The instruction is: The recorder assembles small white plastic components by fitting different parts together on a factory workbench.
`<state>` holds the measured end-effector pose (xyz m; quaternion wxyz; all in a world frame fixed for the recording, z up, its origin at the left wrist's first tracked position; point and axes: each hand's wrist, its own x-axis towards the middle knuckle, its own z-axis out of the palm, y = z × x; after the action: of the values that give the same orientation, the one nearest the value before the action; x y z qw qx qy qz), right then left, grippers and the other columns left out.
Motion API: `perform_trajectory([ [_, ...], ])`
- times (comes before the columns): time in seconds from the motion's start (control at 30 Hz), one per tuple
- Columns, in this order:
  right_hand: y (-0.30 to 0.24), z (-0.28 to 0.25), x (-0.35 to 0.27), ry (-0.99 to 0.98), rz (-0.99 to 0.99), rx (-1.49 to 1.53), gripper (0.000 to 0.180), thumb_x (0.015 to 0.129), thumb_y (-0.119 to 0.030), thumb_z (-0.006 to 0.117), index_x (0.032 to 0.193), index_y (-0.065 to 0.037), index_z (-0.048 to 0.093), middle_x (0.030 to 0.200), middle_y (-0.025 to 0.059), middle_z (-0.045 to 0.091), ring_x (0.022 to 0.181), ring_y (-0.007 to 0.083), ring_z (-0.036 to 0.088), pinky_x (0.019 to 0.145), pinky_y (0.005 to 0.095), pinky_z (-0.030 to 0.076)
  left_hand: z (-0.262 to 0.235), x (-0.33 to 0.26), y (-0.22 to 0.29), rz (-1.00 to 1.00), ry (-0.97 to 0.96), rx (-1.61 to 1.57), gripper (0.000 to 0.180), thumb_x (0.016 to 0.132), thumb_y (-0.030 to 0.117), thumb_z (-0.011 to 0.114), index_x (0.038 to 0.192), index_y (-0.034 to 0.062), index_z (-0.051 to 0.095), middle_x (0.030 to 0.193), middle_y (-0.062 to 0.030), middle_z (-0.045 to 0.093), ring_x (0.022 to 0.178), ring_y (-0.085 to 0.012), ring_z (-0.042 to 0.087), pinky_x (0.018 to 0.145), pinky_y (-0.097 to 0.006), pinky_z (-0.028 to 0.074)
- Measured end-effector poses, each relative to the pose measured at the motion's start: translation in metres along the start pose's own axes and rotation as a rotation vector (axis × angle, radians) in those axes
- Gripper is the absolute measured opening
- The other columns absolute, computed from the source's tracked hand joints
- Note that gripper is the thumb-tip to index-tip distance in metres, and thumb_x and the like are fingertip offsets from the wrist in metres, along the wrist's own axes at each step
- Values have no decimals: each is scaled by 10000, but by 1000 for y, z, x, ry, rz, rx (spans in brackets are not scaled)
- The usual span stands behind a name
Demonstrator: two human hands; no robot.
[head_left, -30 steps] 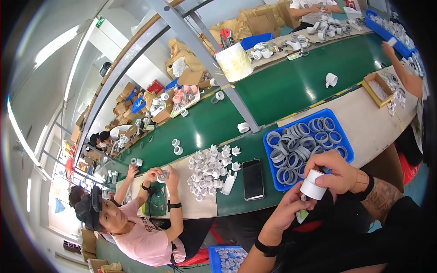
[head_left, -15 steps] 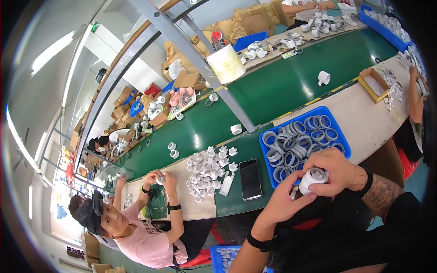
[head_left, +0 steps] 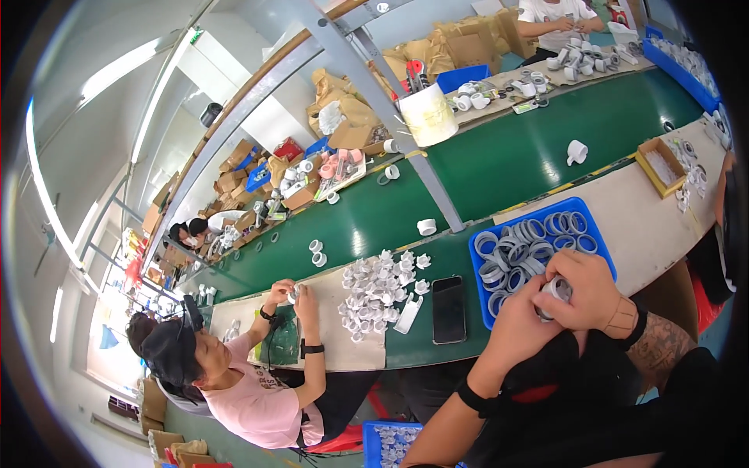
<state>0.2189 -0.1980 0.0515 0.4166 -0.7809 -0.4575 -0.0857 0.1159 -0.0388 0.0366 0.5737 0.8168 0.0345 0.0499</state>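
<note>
Room: you sit at a long green conveyor belt in a workshop, cardboard boxes stacked along the far side at eleven o'clock and other people working down the line.
Bench: the pale worktop in front of you carries a blue tray of grey rings, with a black phone just beside it at nine o'clock of the tray.
Part in hand: a small white round fitting sits between both your hands, over the near edge of the tray and mostly hidden by your fingers.
Left hand: your left hand cups the fitting from below at seven o'clock, fingers curled around it.
Right hand: your right hand closes over it from three o'clock, fingers clenched on its top.
How to do it well: judging by the two-handed grip, you are pressing or twisting something onto the fitting, so keep the left hand steady as the anchor and let the right do the turning, square to the part.
Watch for: a cocked seat; you cannot see the joint under your fingers, so feel for it going home evenly.
Neighbour: a person in a pink shirt at eight o'clock handles a similar part beside a heap of white pieces; keep your elbows clear.
</note>
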Motion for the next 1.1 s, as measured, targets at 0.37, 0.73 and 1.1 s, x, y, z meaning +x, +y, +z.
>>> perform_trajectory([
  [0.37, -35, 44, 19, -39, -31, -46, 371, 888, -377, 852, 1024, -73, 687, 956, 130, 673, 801, 386, 723, 652, 495, 550, 1, -9, -53, 103, 416, 60, 565, 862, 190, 901, 1356, 27, 682, 1121, -249, 791, 1048, -499, 768, 860, -521, 612],
  [0.73, -12, 41, 32, -147, 222, 123, 262, 974, -266, 782, 976, -42, 645, 907, 155, 672, 858, 378, 678, 752, 478, 525, -1, -18, -35, -47, 306, -192, 719, 841, 140, 979, 1451, 17, 620, 1160, -72, 759, 963, -123, 720, 777, -290, 582],
  [1.1, -20, 6, 32, -193, 162, 301, 331, 901, -278, 900, 1035, -58, 692, 952, 110, 694, 839, 313, 701, 752, 419, 556, -8, -24, -31, 11, 212, -303, 674, 915, 137, 962, 1468, 18, 596, 1321, -90, 739, 1200, -147, 709, 996, -329, 594],
])
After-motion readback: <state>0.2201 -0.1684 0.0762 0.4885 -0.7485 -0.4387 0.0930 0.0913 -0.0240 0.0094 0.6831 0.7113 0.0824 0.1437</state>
